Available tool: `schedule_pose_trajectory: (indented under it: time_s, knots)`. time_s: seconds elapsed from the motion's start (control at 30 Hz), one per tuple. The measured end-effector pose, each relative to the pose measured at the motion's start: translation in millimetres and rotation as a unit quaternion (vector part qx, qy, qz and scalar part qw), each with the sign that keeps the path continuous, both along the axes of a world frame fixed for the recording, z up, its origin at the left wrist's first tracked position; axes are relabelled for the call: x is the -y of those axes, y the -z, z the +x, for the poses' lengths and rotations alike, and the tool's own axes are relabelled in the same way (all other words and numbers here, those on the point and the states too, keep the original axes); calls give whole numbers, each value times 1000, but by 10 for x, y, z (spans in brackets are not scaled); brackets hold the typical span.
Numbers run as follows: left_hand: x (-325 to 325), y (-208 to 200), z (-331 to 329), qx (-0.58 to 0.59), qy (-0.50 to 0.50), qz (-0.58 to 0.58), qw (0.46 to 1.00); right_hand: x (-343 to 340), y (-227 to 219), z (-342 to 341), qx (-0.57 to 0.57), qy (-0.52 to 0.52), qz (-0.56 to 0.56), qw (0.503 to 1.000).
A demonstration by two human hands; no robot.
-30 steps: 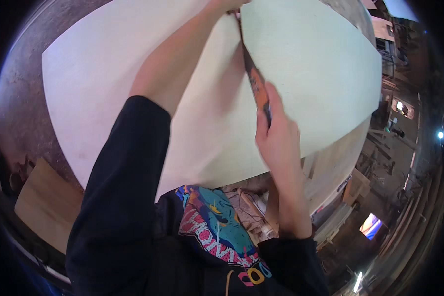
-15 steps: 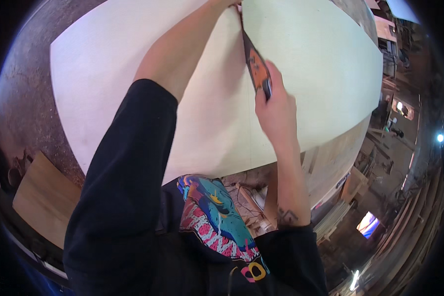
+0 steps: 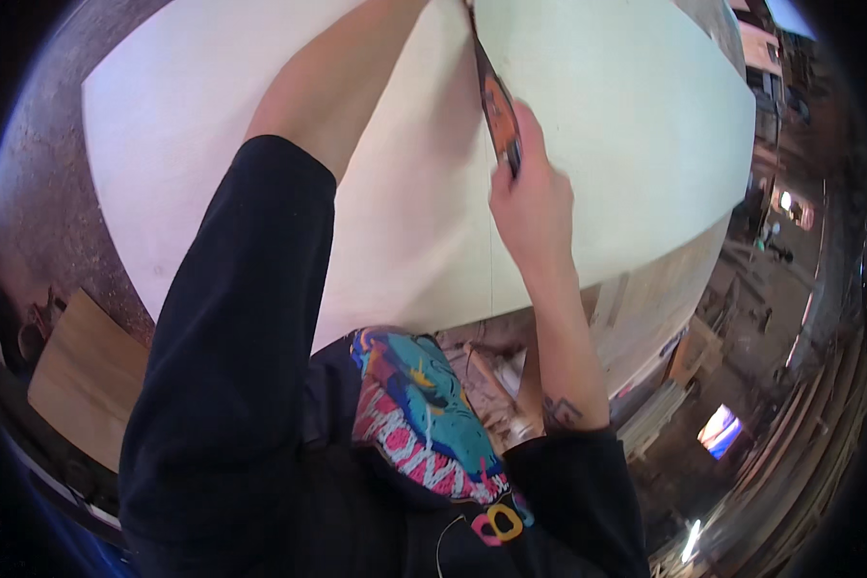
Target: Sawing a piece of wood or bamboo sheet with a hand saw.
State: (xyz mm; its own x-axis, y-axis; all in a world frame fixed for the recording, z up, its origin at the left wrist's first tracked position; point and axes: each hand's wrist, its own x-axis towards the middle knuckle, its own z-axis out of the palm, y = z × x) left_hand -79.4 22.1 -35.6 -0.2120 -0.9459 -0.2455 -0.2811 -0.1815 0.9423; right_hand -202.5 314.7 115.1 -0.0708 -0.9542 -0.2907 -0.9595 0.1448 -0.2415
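Observation:
A large pale plywood sheet spreads out in front of me. My right hand is wrapped round the handle of a handsaw, which has an orange and black handle end and a dark, narrow blade seen almost edge-on. The blade runs away from me to the top edge of the picture, where its tip is cut off. A faint straight line on the sheet runs from below the saw to the near edge. My left forearm stretches over the sheet, left of the saw; the left hand lies beyond the top edge.
Under the sheet at the right shows a wooden surface. A brown board leans at the lower left. Long timber strips are stacked at the far right, with scrap wood near them.
My right hand and the saw have shifted slightly up and to the left. The left hand, partly in sight at the top before, has passed out of view.

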Motion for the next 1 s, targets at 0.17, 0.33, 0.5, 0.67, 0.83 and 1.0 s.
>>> schedule_pose_trajectory:
  time_s: [0.17,0.33,0.5,0.67,0.83,1.0]
  knots:
    - [23,179,-132,44,-22,-14,999,-413,-72,-8,49,31,-36,998]
    - [-16,104,-87,38,-34,-2,999,-1344,-632,32,56,73,-31,995]
    - [-126,86,-222,36,-43,-45,997,-245,-39,-72,54,25,-35,998]
    - [-38,98,-166,54,-5,-23,998,-58,93,-78,71,26,-46,996]
    - [15,62,-44,45,-26,7,999,-1345,-670,-73,77,57,-53,994]
    - [11,-132,69,40,11,70,997,-998,-316,-132,89,9,-77,993]
